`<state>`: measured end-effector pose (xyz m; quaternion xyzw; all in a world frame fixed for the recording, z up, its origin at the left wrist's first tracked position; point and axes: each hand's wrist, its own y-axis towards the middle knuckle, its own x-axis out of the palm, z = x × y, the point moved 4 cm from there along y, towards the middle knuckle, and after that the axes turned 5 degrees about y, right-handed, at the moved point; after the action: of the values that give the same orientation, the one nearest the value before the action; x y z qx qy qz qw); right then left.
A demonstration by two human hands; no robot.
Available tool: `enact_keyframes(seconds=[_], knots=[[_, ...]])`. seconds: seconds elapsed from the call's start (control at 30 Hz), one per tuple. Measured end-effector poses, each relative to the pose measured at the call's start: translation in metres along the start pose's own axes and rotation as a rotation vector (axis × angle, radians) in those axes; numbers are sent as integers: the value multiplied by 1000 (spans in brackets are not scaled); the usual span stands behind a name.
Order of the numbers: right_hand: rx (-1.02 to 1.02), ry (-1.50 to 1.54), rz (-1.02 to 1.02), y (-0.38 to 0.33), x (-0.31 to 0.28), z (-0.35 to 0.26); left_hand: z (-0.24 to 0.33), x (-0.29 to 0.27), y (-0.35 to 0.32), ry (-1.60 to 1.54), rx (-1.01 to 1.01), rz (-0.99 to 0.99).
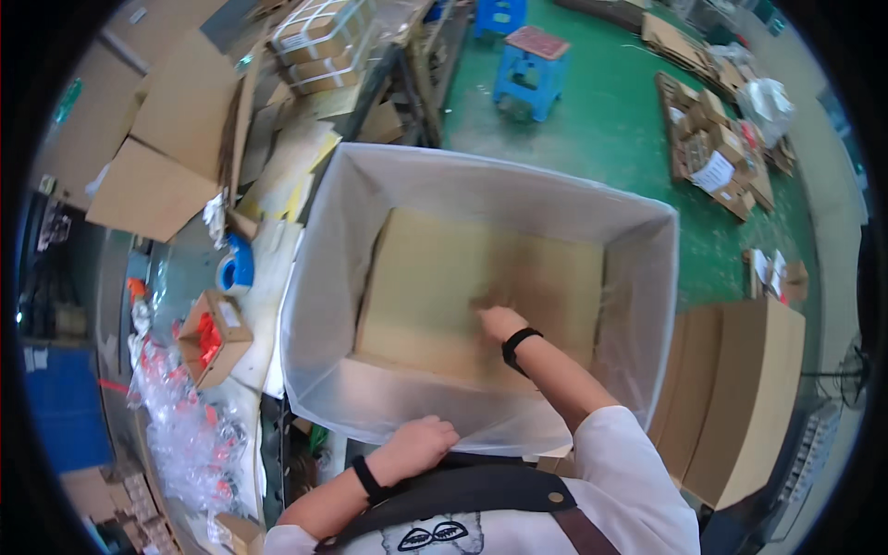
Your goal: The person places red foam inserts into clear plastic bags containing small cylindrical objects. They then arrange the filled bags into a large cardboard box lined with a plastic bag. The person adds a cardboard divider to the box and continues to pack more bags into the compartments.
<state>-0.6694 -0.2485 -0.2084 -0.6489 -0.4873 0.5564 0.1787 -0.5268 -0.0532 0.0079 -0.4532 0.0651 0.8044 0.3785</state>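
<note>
A white sleeve and dark apron straps are seen closest to the lens, at the lower edge. Just above them, the left hand (421, 442) is being curled shut over the near rim of the clear plastic liner (319, 277), the film being gripped where it is folded over the front wall of the large cardboard box (462, 287). The right hand (500, 323) is being reached down inside the box, its wrist being circled by a black band; the fingers are being pressed against the liner on the box floor, but whether they are spread flat or pinching the film cannot be told, since they are blurred and partly hidden by the back of the hand.

The box is standing directly before the person, between the bench (185, 277) on the left and a stack of flat cartons (740, 388) on the right. Nothing but the liner and the bare cardboard bottom is being shown inside it.

On the bench, a small open carton (215, 338) holding something red is being seen, with a blue tape roll (238, 264) just beyond it and a heap of clear bags (185, 435) nearer; the contents of those bags are hard to make out. A blue stool (530, 65) is standing on the green floor (601, 129) behind the box.
</note>
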Motion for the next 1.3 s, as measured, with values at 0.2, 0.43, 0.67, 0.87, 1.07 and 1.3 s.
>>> enact_keyframes(seconds=[0.2, 0.43, 0.67, 0.87, 1.07, 1.3], knots=[[88, 16, 105, -6, 31, -33, 4, -13, -26, -6, -8, 5], [-103, -111, -49, 12, 30, -167, 0, -3, -49, -80, 59, 81], [-428, 459, -205, -59, -159, -272, -69, -100, -227, -429, -394, 557], [-818, 1203, -14, -107, -324, -524, -269, -201, -420, -984, -708, 1112], [-311, 597, 868, 167, -406, -575, -348, -251, -389, -1037, -419, 1317], [-8, 681, 847, 267, -395, -623, -317, -178, -443, -1259, -615, 1217]])
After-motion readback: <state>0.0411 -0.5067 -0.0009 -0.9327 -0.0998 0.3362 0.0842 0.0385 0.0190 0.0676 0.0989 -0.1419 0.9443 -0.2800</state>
